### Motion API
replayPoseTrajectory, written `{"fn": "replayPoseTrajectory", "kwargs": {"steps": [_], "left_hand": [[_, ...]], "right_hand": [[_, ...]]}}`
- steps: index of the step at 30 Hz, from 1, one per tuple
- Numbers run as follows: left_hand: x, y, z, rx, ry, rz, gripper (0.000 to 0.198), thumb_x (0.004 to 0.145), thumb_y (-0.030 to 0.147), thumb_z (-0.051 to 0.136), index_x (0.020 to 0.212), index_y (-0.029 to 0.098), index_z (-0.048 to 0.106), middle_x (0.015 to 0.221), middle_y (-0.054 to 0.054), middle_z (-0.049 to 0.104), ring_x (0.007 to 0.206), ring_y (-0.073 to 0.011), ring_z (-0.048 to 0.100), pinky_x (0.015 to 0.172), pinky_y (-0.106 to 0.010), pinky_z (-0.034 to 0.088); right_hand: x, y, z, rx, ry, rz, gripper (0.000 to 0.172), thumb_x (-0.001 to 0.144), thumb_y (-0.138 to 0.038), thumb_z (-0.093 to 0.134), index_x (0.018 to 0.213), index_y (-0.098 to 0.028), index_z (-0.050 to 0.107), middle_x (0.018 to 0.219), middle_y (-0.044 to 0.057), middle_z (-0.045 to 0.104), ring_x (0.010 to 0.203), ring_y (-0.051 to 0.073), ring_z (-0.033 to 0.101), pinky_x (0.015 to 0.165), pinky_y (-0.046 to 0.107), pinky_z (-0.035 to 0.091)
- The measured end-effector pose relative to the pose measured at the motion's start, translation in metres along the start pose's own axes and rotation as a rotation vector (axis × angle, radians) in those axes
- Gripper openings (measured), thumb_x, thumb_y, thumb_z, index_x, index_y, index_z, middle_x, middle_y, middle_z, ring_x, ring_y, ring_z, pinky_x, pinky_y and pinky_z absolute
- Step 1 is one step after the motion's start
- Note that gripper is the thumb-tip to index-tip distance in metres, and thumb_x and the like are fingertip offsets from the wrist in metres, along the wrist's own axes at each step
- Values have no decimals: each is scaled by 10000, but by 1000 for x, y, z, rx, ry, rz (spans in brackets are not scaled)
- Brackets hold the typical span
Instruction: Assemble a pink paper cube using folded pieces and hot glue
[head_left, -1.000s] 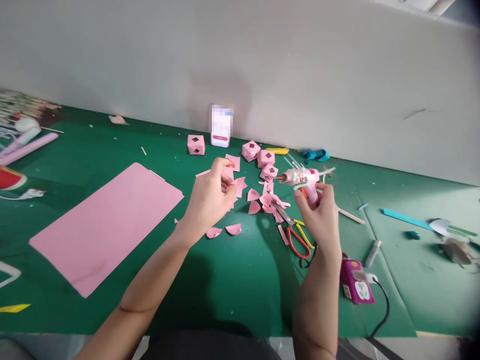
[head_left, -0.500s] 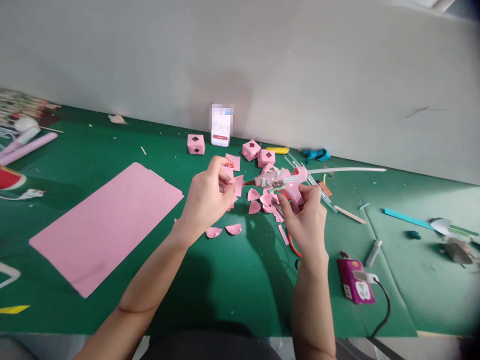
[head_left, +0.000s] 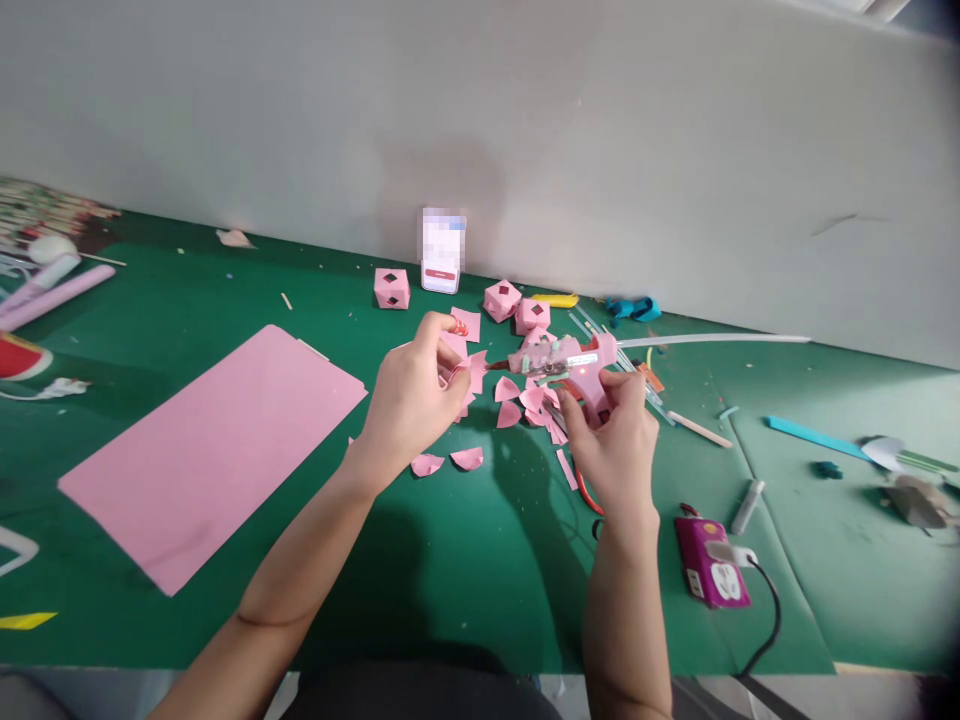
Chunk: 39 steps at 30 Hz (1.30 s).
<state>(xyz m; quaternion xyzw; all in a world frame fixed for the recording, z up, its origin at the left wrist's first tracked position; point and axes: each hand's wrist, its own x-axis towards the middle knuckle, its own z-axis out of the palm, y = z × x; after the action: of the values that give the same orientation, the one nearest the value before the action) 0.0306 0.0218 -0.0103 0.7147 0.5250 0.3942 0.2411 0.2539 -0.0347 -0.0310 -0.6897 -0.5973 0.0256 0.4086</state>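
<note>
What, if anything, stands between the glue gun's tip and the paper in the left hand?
Nothing visible: the right hand points the glue gun at the paper in the left hand; whether tip and paper touch is unclear.

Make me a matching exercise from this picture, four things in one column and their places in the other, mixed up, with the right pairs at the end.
Things:
1. Pink glue gun
2. Pink paper piece
3. Smartphone
4. Purple box

Places:
A. Upright beside the grey wall
B. On the green table, right of the right forearm
C. Held in the right hand
D. Held in the left hand

Pairs: 1-C, 2-D, 3-A, 4-B
</note>
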Motion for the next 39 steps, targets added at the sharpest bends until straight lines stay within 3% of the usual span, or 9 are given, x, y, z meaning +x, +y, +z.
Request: {"fn": "replayPoseTrajectory", "kwargs": {"steps": [12, 19, 39], "left_hand": [[1, -3, -1, -32, -1, -33, 341, 863, 90, 631, 1151, 244, 533, 816, 47, 728, 746, -144, 704, 677, -267, 535], [-1, -3, -3, -35, 1, -13, 331, 877, 84, 623, 1147, 246, 521, 827, 44, 730, 758, -149, 711, 722, -294, 547], [1, 3, -3, -38, -11, -33, 314, 863, 91, 624, 1127, 242, 548, 816, 28, 739, 747, -159, 726, 678, -286, 566]], "right_hand": [[-2, -1, -3, -65, 137, 31, 408, 811, -504, 767, 999, -242, 517, 724, -38, 584, 518, 143, 528, 531, 273, 440], [-2, -4, -3, 52, 73, 97, 438, 779, -533, 785, 968, -245, 513, 730, -43, 584, 529, 124, 515, 496, 247, 447], [-1, -6, -3, 0, 34, 89, 451, 790, -555, 774, 943, -251, 477, 730, -36, 586, 512, 136, 500, 505, 265, 401]]}}
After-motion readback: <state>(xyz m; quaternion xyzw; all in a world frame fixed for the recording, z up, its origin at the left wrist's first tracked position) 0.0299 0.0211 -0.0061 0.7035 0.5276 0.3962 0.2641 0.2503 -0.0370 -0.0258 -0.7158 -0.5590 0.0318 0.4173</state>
